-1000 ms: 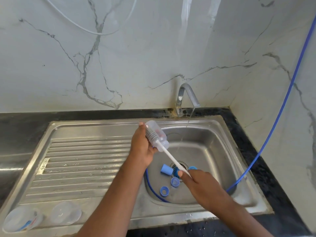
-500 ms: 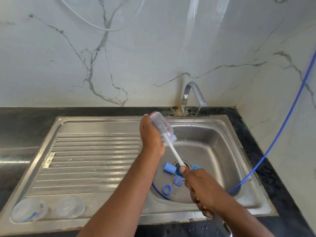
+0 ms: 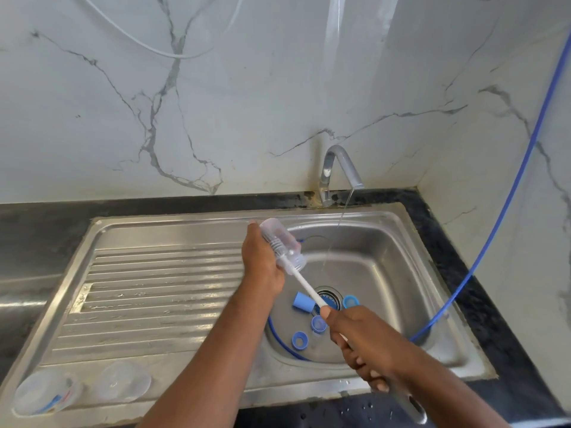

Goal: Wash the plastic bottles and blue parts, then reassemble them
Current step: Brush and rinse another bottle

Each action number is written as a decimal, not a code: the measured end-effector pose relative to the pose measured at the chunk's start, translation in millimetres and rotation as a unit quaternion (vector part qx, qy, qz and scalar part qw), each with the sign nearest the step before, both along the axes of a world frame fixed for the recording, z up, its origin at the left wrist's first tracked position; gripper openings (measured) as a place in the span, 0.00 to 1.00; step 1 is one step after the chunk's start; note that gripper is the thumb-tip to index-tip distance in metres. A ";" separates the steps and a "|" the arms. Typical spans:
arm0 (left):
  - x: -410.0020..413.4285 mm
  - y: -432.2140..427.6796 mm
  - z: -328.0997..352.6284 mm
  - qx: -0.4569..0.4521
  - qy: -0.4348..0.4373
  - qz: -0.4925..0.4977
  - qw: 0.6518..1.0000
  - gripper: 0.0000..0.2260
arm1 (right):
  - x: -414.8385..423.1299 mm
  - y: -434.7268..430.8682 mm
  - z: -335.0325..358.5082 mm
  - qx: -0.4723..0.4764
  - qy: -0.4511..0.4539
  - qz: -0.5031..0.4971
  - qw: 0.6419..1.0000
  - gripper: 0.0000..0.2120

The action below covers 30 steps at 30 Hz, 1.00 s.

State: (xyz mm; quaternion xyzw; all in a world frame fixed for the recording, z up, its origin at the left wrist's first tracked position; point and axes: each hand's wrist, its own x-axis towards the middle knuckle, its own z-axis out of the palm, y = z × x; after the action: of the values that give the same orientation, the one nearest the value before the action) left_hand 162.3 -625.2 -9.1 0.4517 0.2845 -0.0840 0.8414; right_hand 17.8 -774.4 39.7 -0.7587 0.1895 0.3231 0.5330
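The clear plastic bottle is being held tilted above the sink basin, with its mouth pointing down toward the drain. It is being gripped around the body by the left hand. A white bottle brush is being held inserted in the bottle mouth, and its handle is being clasped by the curled fingers of the right hand. A blue cylinder and three blue caps are lying on the basin floor around the drain. A thin water stream is being discharged from the tap just beside the bottle. A blue hose is being routed into the basin from the right. Two clear containers are resting on the drainboard at its near left corner.
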 end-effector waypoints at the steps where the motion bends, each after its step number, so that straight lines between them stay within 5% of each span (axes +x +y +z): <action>1: -0.1 0.7 -1.6 -0.007 -0.008 -0.011 1.000 0.24 | 0.6 -1.3 0.7 0.003 -0.008 -0.012 1.000 0.23; 7: 1.7 -3.6 11.1 -0.002 -0.048 -0.005 0.999 0.27 | -6.8 7.7 -1.8 0.057 0.042 -0.042 0.997 0.26; 11: 5.0 6.5 -10.6 -0.031 0.008 0.009 0.999 0.43 | -2.7 -8.1 7.3 0.004 0.033 0.017 0.999 0.25; 18: 13.6 15.0 -1.8 -0.015 -0.013 0.071 0.997 0.28 | -15.8 -8.8 7.8 -0.112 -0.081 0.045 0.989 0.23; 24: 27.8 43.8 -1.8 -0.014 0.004 0.131 0.991 0.27 | -20.7 -12.1 7.5 -0.178 -0.100 0.070 0.976 0.23; 30: 4.3 21.8 -19.8 -0.024 0.022 0.049 0.998 0.35 | -2.2 2.6 -3.4 -0.206 -0.106 0.095 0.968 0.24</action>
State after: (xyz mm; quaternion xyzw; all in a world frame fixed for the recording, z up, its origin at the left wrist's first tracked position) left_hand 166.6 -603.4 -28.9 0.4152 0.3230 -0.0592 0.8484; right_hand 15.5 -771.8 36.3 -0.8963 0.1218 0.2441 0.3495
